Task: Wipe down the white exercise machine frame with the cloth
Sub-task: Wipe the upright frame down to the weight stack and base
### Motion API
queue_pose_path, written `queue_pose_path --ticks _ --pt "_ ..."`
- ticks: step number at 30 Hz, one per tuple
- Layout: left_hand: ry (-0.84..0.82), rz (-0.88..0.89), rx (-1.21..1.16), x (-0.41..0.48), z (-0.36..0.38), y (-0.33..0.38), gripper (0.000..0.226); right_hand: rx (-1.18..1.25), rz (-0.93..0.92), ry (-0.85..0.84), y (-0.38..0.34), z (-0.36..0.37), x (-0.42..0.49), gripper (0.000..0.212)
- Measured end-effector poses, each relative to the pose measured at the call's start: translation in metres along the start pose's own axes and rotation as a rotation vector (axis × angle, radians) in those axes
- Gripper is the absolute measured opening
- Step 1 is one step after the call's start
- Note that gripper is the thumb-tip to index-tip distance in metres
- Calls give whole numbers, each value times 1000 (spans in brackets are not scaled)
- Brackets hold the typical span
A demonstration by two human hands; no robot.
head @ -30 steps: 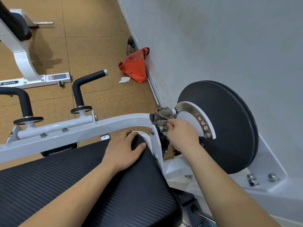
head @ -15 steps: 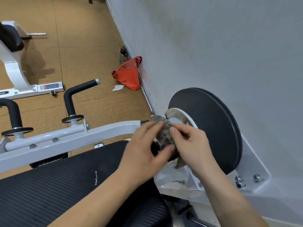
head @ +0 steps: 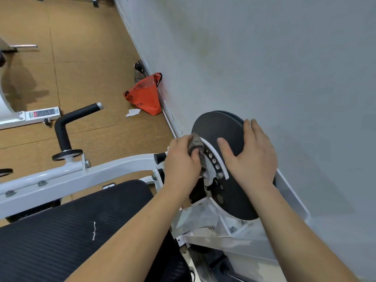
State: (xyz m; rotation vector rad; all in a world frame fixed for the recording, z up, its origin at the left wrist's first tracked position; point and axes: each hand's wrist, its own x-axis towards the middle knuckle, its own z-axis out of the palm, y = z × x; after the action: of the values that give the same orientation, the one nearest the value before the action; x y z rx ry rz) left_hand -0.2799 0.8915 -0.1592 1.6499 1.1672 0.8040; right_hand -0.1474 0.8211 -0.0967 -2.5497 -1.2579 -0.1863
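Head view: left hand [head: 183, 161] curled around a bunched grey cloth [head: 196, 146], pressing it to the white slotted arc plate [head: 213, 157] where the white machine frame [head: 81, 176] meets the black disc [head: 219, 127]. Right hand [head: 252, 157] lies flat and spread on the disc, fingertips over its rim, holding nothing. Black ribbed pad [head: 71, 231] below the forearms. Orange bag [head: 144, 96] against the wall carries dark lettering, unreadable. Label [head: 43, 113] on the neighbouring machine's base is too small to read.
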Motion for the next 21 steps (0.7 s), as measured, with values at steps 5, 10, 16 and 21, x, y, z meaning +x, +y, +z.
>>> queue_pose_path --ticks 5,10,16,21 --pt "-130 -179 -239 -13 19 -8 41 -136 -69 95 7 14 -1 105" --pt "-98 -232 -108 4 20 -21 42 -188 -81 99 6 19 0 104" --pt "-135 -152 57 -27 23 -1 29 -223 -99 126 7 21 -1 101" --pt "-141 -168 122 2 20 -12 23 -235 -108 138 7 21 0 98"
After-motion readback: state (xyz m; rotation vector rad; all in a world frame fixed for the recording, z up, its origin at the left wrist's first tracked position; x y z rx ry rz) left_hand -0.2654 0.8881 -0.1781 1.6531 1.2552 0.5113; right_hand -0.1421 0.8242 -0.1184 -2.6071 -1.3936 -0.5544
